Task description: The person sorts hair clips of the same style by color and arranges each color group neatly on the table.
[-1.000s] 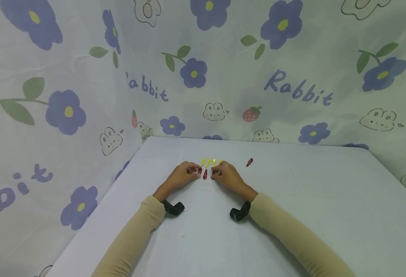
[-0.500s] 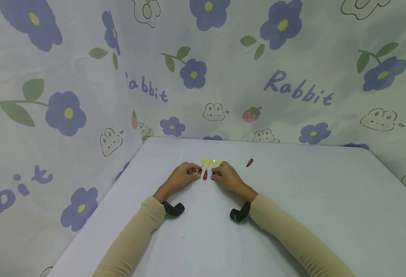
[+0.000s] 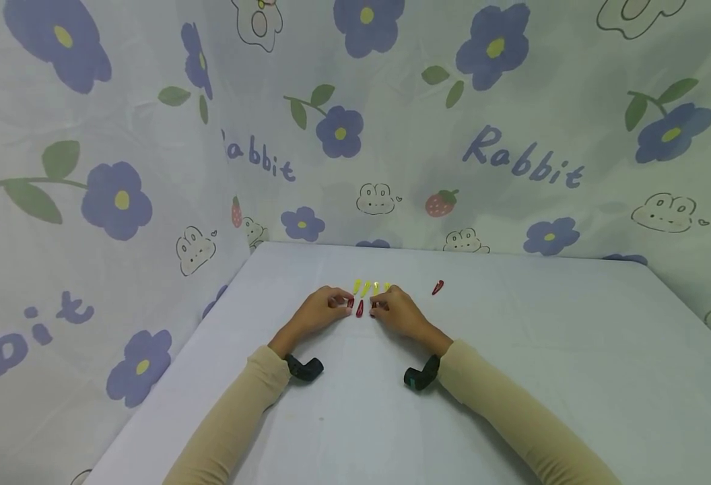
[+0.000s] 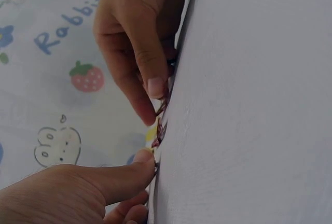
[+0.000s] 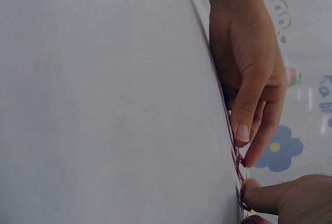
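Observation:
In the head view, my left hand (image 3: 320, 310) pinches a red snap hair clip (image 3: 351, 303) between thumb and fingertips. My right hand (image 3: 401, 312) holds another red hair clip (image 3: 374, 307) the same way, mostly hidden by its fingers. Between the two hands a third red hair clip (image 3: 359, 309) lies on the table. Just behind them is a row of several yellow hair clips (image 3: 365, 289), the rightmost partly covered by the right hand. Both wrist views show the fingertips low at the tabletop, with a red clip (image 4: 160, 132) in the gap between the hands.
One more red hair clip (image 3: 437, 287) lies apart, to the right of the yellow row. The white-covered table (image 3: 513, 350) ends at a patterned cloth backdrop (image 3: 416, 155) behind and on the left. A black device (image 3: 304, 368) is strapped at each wrist.

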The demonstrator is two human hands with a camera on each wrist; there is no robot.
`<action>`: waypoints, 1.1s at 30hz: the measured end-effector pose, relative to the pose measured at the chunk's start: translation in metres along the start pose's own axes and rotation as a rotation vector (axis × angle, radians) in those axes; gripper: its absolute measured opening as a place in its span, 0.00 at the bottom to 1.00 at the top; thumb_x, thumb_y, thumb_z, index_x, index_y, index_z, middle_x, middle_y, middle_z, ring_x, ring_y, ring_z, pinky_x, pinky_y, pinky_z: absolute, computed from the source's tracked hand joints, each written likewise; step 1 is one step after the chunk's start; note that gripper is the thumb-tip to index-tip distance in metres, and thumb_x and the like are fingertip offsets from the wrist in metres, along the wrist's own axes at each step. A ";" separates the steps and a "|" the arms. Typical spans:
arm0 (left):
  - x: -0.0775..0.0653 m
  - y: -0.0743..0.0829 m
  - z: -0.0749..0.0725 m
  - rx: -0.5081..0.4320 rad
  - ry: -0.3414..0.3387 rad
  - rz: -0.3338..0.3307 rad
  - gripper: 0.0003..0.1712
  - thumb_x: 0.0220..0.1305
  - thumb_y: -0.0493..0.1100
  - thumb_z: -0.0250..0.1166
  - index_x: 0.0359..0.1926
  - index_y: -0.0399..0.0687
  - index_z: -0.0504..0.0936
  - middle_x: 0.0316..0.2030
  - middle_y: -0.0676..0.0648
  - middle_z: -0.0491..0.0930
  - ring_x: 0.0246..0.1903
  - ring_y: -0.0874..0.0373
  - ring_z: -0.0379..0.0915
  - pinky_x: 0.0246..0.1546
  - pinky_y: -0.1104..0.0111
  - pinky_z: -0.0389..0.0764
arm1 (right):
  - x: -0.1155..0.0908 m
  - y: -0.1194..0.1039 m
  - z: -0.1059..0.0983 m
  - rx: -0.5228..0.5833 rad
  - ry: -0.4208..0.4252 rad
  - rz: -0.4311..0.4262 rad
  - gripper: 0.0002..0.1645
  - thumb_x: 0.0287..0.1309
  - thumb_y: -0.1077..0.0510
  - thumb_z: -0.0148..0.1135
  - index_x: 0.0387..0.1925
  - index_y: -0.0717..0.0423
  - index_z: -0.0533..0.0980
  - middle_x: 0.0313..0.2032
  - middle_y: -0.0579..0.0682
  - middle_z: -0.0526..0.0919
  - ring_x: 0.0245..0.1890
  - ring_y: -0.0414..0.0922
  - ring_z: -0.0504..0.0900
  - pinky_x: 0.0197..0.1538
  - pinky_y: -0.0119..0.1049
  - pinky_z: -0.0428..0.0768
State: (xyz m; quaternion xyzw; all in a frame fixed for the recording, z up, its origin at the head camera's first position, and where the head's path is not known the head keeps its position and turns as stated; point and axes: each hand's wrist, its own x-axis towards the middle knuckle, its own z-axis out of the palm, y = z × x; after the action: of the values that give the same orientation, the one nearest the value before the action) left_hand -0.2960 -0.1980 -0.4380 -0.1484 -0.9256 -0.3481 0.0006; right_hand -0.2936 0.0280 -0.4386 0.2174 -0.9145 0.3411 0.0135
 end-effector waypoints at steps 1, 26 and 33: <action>0.000 0.000 0.000 -0.001 0.000 0.001 0.18 0.65 0.47 0.69 0.55 0.54 0.84 0.46 0.47 0.81 0.42 0.57 0.76 0.44 0.61 0.77 | 0.000 0.000 0.000 -0.003 -0.001 0.001 0.18 0.63 0.59 0.67 0.54 0.59 0.83 0.38 0.52 0.77 0.35 0.42 0.74 0.39 0.33 0.75; 0.002 -0.001 0.000 0.015 0.000 0.009 0.17 0.65 0.48 0.69 0.55 0.55 0.84 0.47 0.48 0.82 0.43 0.55 0.77 0.46 0.59 0.78 | 0.005 0.007 -0.042 0.064 0.024 0.095 0.19 0.67 0.49 0.63 0.55 0.52 0.79 0.48 0.50 0.81 0.46 0.46 0.80 0.49 0.40 0.81; 0.001 -0.001 0.000 0.011 -0.007 0.000 0.18 0.65 0.48 0.69 0.55 0.54 0.84 0.47 0.47 0.81 0.44 0.55 0.77 0.48 0.59 0.78 | 0.001 0.030 -0.090 0.109 0.018 0.219 0.26 0.68 0.48 0.62 0.62 0.56 0.73 0.55 0.54 0.80 0.52 0.51 0.80 0.52 0.43 0.82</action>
State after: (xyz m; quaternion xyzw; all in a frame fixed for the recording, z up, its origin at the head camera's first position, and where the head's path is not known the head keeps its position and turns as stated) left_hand -0.2973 -0.1984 -0.4386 -0.1495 -0.9276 -0.3423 -0.0017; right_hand -0.3181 0.1044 -0.3881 0.1137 -0.9126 0.3918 -0.0274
